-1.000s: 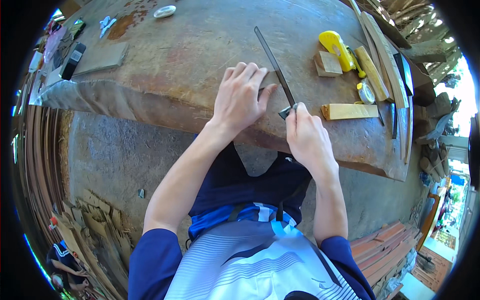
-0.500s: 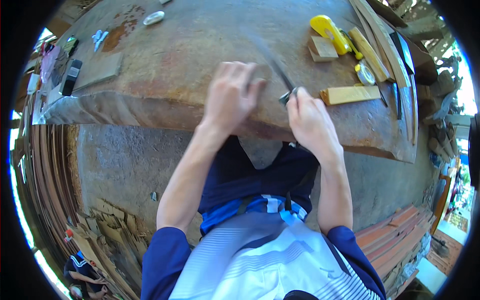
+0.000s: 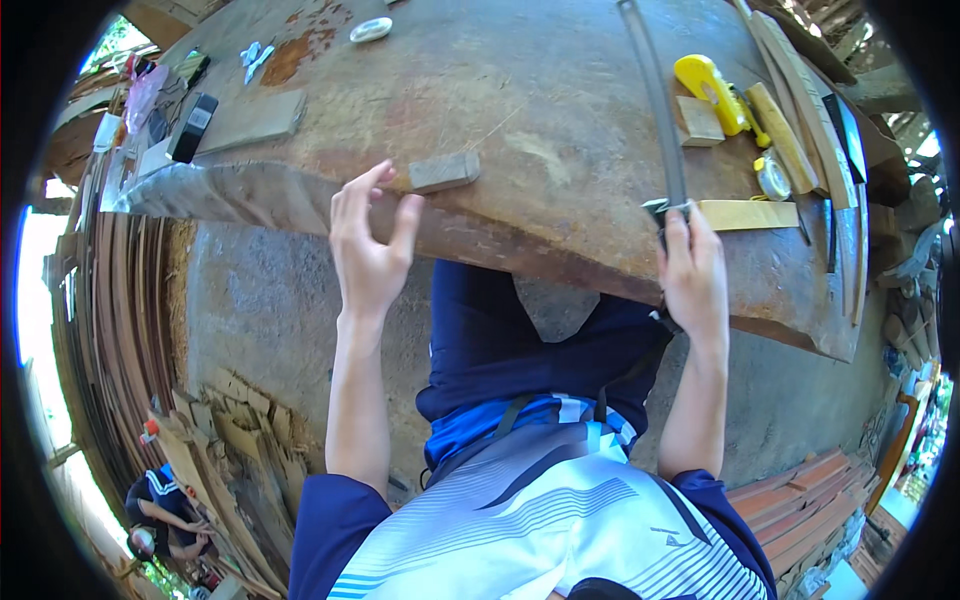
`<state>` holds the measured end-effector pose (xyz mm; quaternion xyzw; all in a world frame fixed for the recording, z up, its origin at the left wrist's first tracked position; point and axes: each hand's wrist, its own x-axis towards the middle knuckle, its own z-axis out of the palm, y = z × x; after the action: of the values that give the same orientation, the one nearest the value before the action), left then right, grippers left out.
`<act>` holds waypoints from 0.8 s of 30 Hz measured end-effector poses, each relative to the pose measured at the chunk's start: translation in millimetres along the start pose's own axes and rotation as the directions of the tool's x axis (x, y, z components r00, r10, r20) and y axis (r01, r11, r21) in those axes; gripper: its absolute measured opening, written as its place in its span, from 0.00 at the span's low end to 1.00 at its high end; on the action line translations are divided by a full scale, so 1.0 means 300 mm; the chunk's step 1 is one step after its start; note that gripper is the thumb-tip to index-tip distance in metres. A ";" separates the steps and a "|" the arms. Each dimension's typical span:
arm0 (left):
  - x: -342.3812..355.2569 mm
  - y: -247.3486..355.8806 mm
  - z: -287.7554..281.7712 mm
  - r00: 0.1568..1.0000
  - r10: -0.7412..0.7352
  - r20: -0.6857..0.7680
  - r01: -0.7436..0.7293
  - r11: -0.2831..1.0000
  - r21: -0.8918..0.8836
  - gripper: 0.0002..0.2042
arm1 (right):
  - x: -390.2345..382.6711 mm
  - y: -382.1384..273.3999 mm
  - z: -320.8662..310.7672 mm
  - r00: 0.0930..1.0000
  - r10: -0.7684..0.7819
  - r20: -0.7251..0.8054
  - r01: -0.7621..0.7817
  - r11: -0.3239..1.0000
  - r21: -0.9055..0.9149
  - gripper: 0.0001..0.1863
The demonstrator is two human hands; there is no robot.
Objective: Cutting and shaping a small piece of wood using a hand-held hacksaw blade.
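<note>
My right hand (image 3: 694, 270) grips the dark head of a combination square (image 3: 655, 110), whose long grey blade points away across the workbench (image 3: 330, 110). Just left of the bench's middle, my left hand (image 3: 372, 235) is open at the front edge, thumb and fingers spread with nothing between them. A small grey-brown wood block (image 3: 445, 172) lies on the bench just right of those fingertips. Beside the square's head, to the right, is a pale wood piece (image 3: 748, 215).
At the right are a yellow tool (image 3: 712, 90), a wood block (image 3: 700, 122), a tape measure (image 3: 771, 178) and long wood strips (image 3: 800, 100). A flat board (image 3: 255, 122) and a black box (image 3: 192, 128) lie left. Stacked planks stand below; another person (image 3: 165, 510) is at lower left.
My left hand has moved left, and the small block near it now lies by the bench edge. My right hand has carried the square to the right, its blade now pointing straighter away.
</note>
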<state>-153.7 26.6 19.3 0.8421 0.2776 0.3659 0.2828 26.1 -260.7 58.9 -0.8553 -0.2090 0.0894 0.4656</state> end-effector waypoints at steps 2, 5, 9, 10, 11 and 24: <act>0.046 0.036 0.054 0.969 0.221 0.110 -0.235 0.961 0.145 0.13 | -0.005 0.011 -0.022 0.993 0.086 0.081 -0.092 0.993 0.075 0.15; 0.090 0.084 0.143 0.951 0.197 0.237 -0.212 0.976 0.043 0.16 | -0.024 0.023 -0.068 0.994 0.096 0.044 -0.096 0.995 0.002 0.14; 0.118 0.193 0.289 0.871 0.360 0.335 -0.348 0.933 -0.098 0.17 | -0.050 0.026 -0.015 0.996 0.008 0.085 0.010 0.978 -0.208 0.14; 0.120 0.213 0.321 0.864 0.371 0.340 -0.346 0.929 -0.133 0.17 | -0.054 0.034 0.011 0.996 0.022 0.091 0.004 0.960 -0.279 0.14; 0.124 0.226 0.352 0.861 0.389 0.328 -0.360 0.921 -0.148 0.17 | -0.050 0.035 0.031 0.994 0.030 0.101 0.007 0.939 -0.345 0.14; 0.117 0.249 0.427 0.845 0.386 0.370 -0.350 0.922 -0.165 0.21 | -0.019 -0.007 0.037 0.989 0.062 0.132 0.015 0.857 -0.515 0.11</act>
<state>-14.8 -35.8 12.8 0.9220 0.0312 0.2480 0.2955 16.7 -253.8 54.3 -0.9423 -0.2479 0.0974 0.2029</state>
